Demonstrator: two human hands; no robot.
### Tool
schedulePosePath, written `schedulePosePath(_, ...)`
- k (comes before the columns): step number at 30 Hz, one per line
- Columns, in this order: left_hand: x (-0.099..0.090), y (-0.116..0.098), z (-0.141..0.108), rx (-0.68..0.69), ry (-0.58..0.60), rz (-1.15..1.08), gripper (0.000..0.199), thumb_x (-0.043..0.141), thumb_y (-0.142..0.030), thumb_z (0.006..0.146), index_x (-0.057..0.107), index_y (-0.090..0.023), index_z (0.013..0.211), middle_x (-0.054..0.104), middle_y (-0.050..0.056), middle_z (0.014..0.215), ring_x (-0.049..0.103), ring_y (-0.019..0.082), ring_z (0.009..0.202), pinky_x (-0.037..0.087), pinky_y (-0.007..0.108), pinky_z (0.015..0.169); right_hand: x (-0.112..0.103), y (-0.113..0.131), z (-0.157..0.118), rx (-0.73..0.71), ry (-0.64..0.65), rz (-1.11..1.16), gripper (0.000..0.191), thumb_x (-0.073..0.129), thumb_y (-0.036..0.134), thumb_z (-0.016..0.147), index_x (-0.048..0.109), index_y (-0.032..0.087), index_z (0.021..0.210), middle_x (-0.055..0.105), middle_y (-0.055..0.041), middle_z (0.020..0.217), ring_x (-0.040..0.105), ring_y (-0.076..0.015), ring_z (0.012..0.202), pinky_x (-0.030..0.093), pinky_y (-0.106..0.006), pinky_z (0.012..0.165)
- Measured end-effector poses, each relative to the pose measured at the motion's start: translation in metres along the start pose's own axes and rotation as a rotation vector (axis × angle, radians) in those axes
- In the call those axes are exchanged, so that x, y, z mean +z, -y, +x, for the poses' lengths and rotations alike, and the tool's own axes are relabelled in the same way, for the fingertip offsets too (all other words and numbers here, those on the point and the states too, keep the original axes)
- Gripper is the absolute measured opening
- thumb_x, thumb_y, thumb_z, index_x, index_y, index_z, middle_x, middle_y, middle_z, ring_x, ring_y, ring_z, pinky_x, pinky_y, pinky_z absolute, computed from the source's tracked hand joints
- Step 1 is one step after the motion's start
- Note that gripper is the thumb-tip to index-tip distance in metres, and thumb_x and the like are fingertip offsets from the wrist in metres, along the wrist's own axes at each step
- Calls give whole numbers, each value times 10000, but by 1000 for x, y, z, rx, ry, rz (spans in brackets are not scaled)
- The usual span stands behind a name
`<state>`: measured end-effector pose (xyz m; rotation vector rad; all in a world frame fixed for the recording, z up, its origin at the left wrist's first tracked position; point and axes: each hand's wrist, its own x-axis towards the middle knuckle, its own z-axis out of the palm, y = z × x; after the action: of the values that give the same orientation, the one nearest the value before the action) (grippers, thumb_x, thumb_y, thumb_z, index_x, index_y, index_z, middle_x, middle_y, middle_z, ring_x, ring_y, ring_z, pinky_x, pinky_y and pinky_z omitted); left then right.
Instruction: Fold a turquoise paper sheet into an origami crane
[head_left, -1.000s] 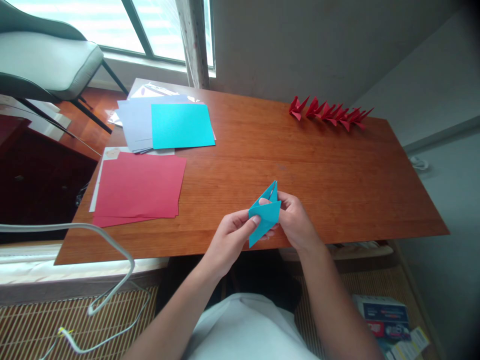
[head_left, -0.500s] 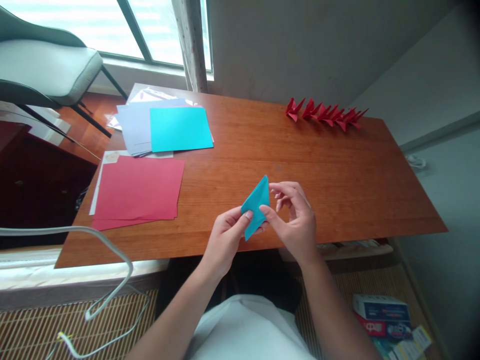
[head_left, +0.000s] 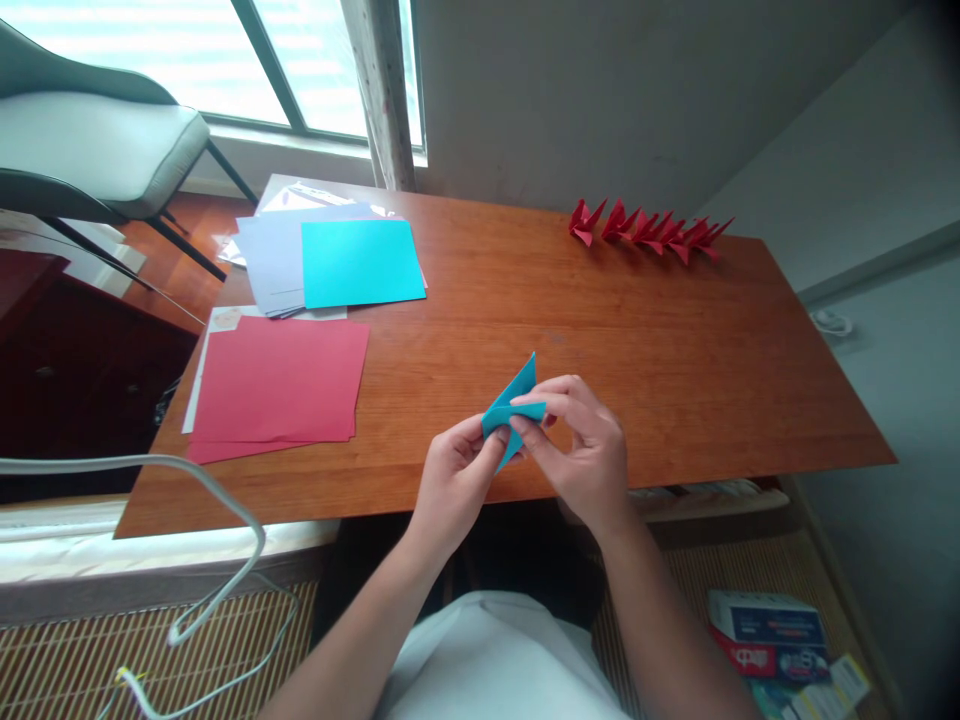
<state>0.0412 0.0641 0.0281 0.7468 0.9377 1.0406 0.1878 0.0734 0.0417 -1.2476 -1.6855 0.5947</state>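
Observation:
A folded piece of blue paper (head_left: 519,386) is held between both hands, above the table's front edge. My left hand (head_left: 457,470) grips its left corner, thumb on top and fingers underneath. With thumb and fingers, my right hand (head_left: 581,440) pinches a flap of the same paper that stands up and points right. One tip of the paper points away from me, another down towards me. The underside and some of the fingertips behind the paper are hidden.
The wooden table (head_left: 465,340) bears red sheets (head_left: 281,380) at left, a blue sheet (head_left: 364,263) over pale sheets (head_left: 270,260) behind them, and a row of red folded paper cranes (head_left: 649,230) at the back right. A white cable (head_left: 225,490) loops at the lower left.
My right fingers have closed on the blue paper's flap and lifted it from the flat diamond, so it now stands out to the right. My left hand keeps its hold.

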Motion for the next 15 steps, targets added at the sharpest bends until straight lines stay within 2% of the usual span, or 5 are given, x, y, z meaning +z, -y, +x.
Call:
schedulePosePath(4, -3, 2, 1, -25, -3, -24, 273, 737, -426, 860, 798, -175, 949, 730, 32, 801, 636, 177, 741, 483, 259, 694, -2, -4, -1, -165, 78, -116, 187, 633, 155, 931, 746, 289, 995, 710, -48, 986, 639, -214, 934, 563, -386, 803)
schedulePosePath(8, -8, 6, 1, -74, -48, -81, 291, 758, -441, 830, 734, -162, 751, 572, -22, 598, 465, 104, 570, 375, 215, 544, -2, -11, -4, -278, 105, -188, 241, 627, 117, 925, 743, 278, 1061, 731, -54, 964, 628, -212, 887, 554, -374, 776)
schedulePosePath(11, -8, 7, 1, -90, -75, -112, 363, 780, -452, 791, 637, -162, 626, 461, -50, 541, 348, 72, 512, 297, 202, 482, -1, -13, -6, -333, 98, -240, 266, 624, 116, 922, 756, 287, 1077, 738, -58, 966, 626, -216, 883, 553, -366, 758)
schedulePosePath(15, -5, 4, 1, -111, -109, -148, 358, 776, -433, 766, 596, -165, 611, 394, -67, 526, 294, 58, 488, 261, 197, 460, 2, -11, -8, -349, 80, -290, 300, 606, 115, 936, 765, 306, 1103, 746, -57, 984, 646, -217, 901, 558, -362, 772)
